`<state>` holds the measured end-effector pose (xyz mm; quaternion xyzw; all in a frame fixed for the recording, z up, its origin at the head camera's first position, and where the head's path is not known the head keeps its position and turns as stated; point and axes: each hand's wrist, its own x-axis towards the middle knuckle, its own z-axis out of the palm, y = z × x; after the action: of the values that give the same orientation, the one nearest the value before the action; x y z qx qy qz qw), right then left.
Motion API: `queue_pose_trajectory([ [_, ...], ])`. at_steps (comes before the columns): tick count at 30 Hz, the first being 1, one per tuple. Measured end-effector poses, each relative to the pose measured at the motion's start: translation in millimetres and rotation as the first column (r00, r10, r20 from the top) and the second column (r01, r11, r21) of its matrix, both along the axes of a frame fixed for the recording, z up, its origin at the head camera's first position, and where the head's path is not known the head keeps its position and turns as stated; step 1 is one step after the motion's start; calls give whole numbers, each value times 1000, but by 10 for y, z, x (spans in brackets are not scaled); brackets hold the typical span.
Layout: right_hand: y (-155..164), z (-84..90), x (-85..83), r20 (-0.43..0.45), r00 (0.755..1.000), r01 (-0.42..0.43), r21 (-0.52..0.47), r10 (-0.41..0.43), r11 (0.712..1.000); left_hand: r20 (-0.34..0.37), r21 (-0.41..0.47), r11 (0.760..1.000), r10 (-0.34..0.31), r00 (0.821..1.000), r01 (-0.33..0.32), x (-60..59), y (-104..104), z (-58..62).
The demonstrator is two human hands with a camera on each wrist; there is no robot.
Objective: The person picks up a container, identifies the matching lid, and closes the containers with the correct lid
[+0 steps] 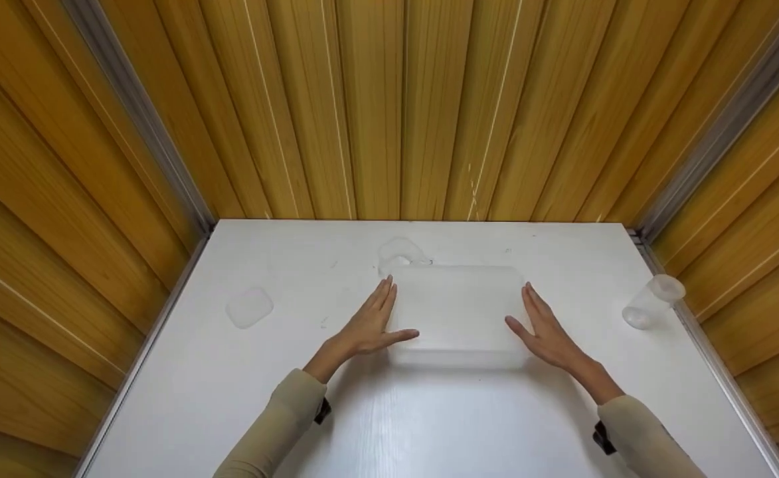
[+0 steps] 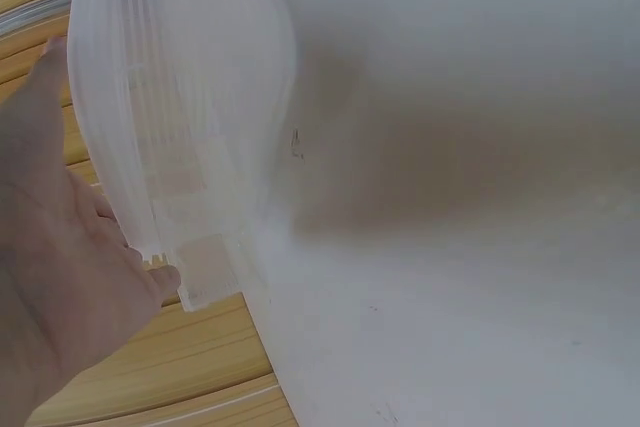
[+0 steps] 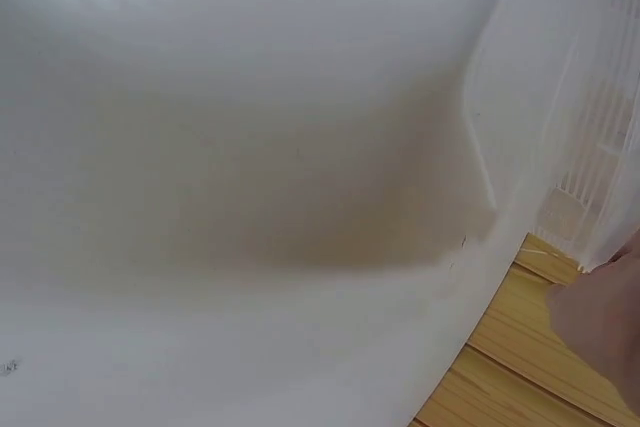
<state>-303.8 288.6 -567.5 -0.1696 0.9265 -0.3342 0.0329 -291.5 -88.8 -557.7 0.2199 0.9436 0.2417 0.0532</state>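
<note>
A translucent rectangular plastic box [image 1: 459,315] sits upside down or lidded in the middle of the white table [image 1: 376,425]. My left hand [image 1: 376,322] lies flat against its left side with straight fingers, thumb along the near edge. On the opposite side, my right hand [image 1: 540,328] presses in the same way. In the left wrist view the ribbed box wall [image 2: 175,117] stands right beside my palm [image 2: 60,287]. The right wrist view shows the same ribbed box wall [image 3: 575,137] with a bit of my hand [image 3: 605,322] at the edge.
A clear plastic cup [image 1: 651,302] lies on its side near the table's right edge. A small clear lid or dish [image 1: 250,307] rests at the left. Another clear round container [image 1: 401,253] stands behind the box. Wooden slat walls enclose the table.
</note>
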Motion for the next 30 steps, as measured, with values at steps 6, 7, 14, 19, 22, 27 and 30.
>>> queue_pose_trajectory([
  [6,-20,-26,11,-45,999,8,40,-7,999,-23,-86,996,7,1000,-9,-54,21,-12],
  [7,-20,-36,16,-48,999,11,43,-9,999,-29,-92,996,6,1000,-9,-53,29,-21],
  [14,-32,-106,17,-143,990,12,66,-3,998,-77,-94,995,24,997,-31,-36,59,-98],
  [19,-50,-96,39,-164,987,13,96,3,995,-93,-109,993,24,995,-34,0,40,-86],
  [22,-54,-82,53,-159,987,14,117,4,993,-96,-121,992,26,995,-37,17,33,-81],
  [27,-36,-46,66,-127,992,9,161,12,987,-86,-169,985,10,996,-24,22,47,-70],
  [30,-19,-22,66,-110,994,7,171,12,985,-67,-184,983,-2,998,-11,20,58,-44],
])
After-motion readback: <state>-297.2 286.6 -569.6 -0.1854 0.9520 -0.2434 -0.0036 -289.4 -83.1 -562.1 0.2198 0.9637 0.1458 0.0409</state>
